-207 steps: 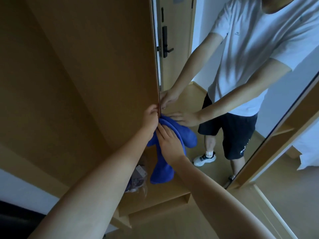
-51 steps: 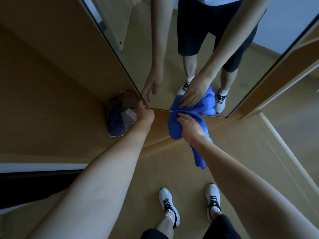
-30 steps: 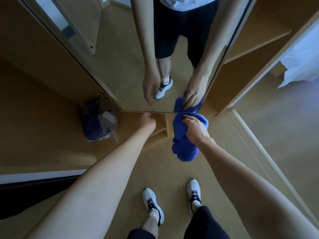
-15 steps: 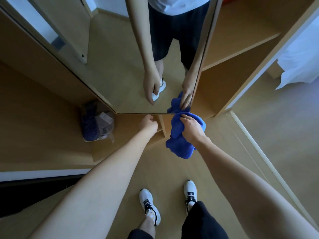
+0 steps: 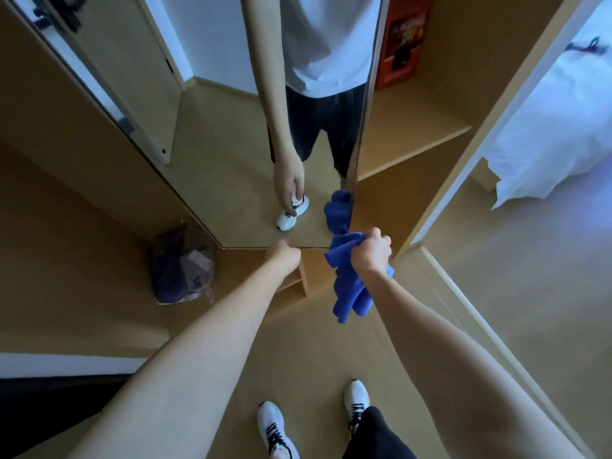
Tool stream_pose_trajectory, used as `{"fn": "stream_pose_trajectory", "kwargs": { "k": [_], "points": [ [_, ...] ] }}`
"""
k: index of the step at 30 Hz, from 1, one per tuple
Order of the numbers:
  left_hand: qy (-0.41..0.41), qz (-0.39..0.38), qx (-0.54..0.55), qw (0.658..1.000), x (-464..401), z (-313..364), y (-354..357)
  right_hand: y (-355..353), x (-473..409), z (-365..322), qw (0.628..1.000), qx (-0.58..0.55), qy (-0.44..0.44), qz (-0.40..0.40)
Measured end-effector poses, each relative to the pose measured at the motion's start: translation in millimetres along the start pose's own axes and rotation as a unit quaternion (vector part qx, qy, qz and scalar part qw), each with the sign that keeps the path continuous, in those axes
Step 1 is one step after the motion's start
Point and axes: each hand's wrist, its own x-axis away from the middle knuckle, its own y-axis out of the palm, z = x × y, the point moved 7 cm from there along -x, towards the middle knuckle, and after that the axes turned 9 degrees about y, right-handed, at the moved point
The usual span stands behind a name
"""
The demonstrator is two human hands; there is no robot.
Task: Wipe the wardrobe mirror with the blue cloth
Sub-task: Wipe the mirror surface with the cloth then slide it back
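Right hand (image 5: pixel 372 251) has lifted the blue cloth (image 5: pixel 347 279) off the mirror (image 5: pixel 245 193), fingers clamped around its bunched middle. Soft, limp fabric; grip mid-bunch. Left hand (image 5: pixel 284 255), fingers curled together, steadies the mirror's lower edge.

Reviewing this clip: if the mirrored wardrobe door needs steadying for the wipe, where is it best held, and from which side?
Grip the mirrored door by its bottom edge, from the front, fingers curled under. That edge hangs free above the wardrobe base, and the left hand already grips it there. The right hand holds the blue cloth bunched by the lower right corner.

The red box (image 5: pixel 402 41) on the wardrobe shelf carries print too blurred to read
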Motion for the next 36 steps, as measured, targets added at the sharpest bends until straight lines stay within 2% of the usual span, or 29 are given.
{"fn": "stream_pose_trajectory", "kwargs": {
  "k": [3, 9, 17, 20, 26, 30, 33, 36],
  "points": [
    [0.014, -0.009, 0.002, 1.000, 2.1, 1.3, 1.0, 1.5, -5.2, 20.5, 0.992, -0.067, 0.104, -0.002],
    [0.025, -0.032, -0.011, 0.999, -1.9, -7.3, 12.7, 29.7, -4.3, 38.6, 0.956, -0.197, 0.196, -0.089],
    [0.008, -0.013, -0.001, 1.000, -12.6, -16.8, 18.6, 68.0, -24.3, 45.8, 0.936, -0.259, 0.207, -0.116],
    [0.002, -0.002, 0.011, 1.000, -10.1, -15.0, 19.8, 59.6, -23.3, 38.7, 0.948, -0.250, 0.175, -0.093],
    [-0.018, 0.003, 0.015, 1.000, 12.3, 2.1, 14.3, 15.0, 3.2, 6.2, 0.970, -0.240, 0.024, -0.028],
    [-0.015, 0.019, 0.029, 0.999, 25.7, 19.6, 6.2, -17.4, 17.2, -20.7, 0.956, -0.270, -0.114, 0.024],
    [-0.011, 0.030, 0.034, 0.999, 28.1, 25.5, 0.5, -23.9, 15.0, -31.4, 0.954, -0.250, -0.167, -0.012],
    [-0.017, 0.039, 0.037, 0.998, 28.0, 24.0, -1.3, -19.6, 10.0, -34.5, 0.959, -0.213, -0.174, -0.076]
  ]
}}
